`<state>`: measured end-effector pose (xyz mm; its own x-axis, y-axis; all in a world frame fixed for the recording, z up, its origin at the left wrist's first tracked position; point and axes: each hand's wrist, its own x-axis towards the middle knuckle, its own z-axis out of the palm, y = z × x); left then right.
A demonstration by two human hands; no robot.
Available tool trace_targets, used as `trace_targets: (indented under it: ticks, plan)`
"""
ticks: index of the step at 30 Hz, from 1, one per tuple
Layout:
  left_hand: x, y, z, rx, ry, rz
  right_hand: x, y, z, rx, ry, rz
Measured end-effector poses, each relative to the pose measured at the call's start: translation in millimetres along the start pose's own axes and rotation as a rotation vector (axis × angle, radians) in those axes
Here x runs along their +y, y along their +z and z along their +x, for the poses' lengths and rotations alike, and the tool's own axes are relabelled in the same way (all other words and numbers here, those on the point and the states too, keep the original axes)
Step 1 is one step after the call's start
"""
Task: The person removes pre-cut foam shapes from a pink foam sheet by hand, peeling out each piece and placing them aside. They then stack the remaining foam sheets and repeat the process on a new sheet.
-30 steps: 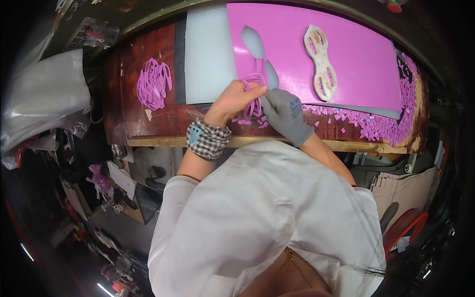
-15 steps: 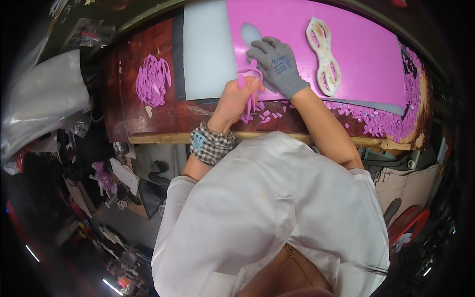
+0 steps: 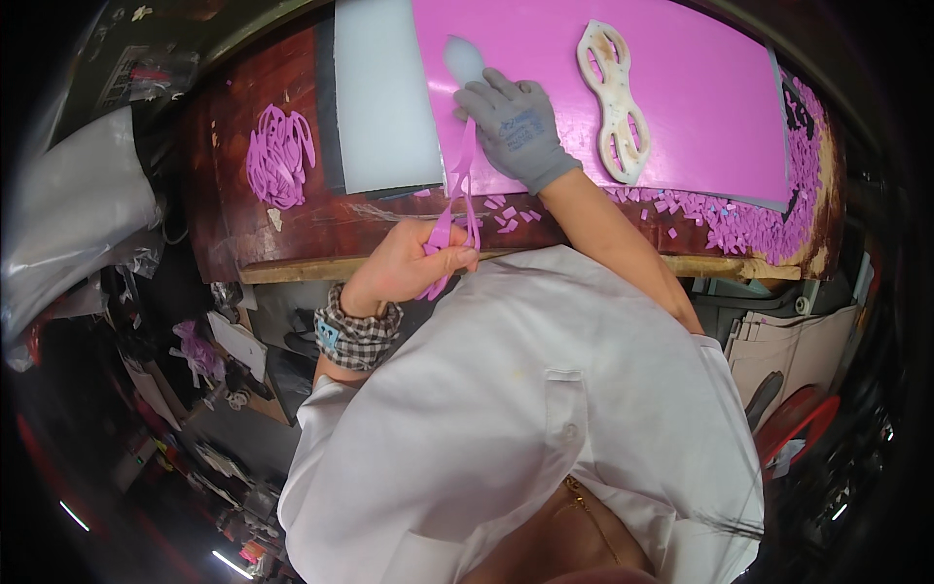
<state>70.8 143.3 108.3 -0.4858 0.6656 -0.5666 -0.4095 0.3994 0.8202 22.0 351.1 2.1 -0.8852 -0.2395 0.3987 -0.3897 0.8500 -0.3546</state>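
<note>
Close to the table's front edge, my left hand (image 3: 413, 261) is closed around a bundle of pink looped strips (image 3: 463, 185), which stretch up toward my other hand. Wearing a grey glove, my right hand (image 3: 516, 131) lies palm down with fingers apart on a glossy pink sheet (image 3: 700, 107). Its fingertips are beside a leaf-shaped cut-out in the sheet, where a pale layer (image 3: 463, 60) shows through. Whether the gloved fingers touch the upper strip end cannot be made out. To their right, a beige cutting die (image 3: 615, 101) with two looped openings rests on the sheet.
Tangled pink strips (image 3: 277, 156) lie on the dark red table at left. A pale sheet (image 3: 379, 107) sits beside the pink one. Small pink scraps (image 3: 754, 232) cover the right front corner. Clear plastic wrapping (image 3: 83, 195) bulges at far left.
My left hand has pulled back toward the table's front edge with the strips, drawing them out straighter. My right hand stays beside the cut-out.
</note>
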Motion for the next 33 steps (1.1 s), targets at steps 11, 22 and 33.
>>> trace_targets:
  ticks: [11,22,33]
  plan:
    - [1,26,-52,0.404,0.152,-0.046,-5,-10,2,0.198,0.144,0.312]
    - [-35,26,-50,0.378,0.093,-0.169,-113,-71,-38,-0.233,0.412,1.233]
    - [-54,12,-7,0.700,0.520,-0.627,-109,-69,-38,-0.269,0.872,1.450]
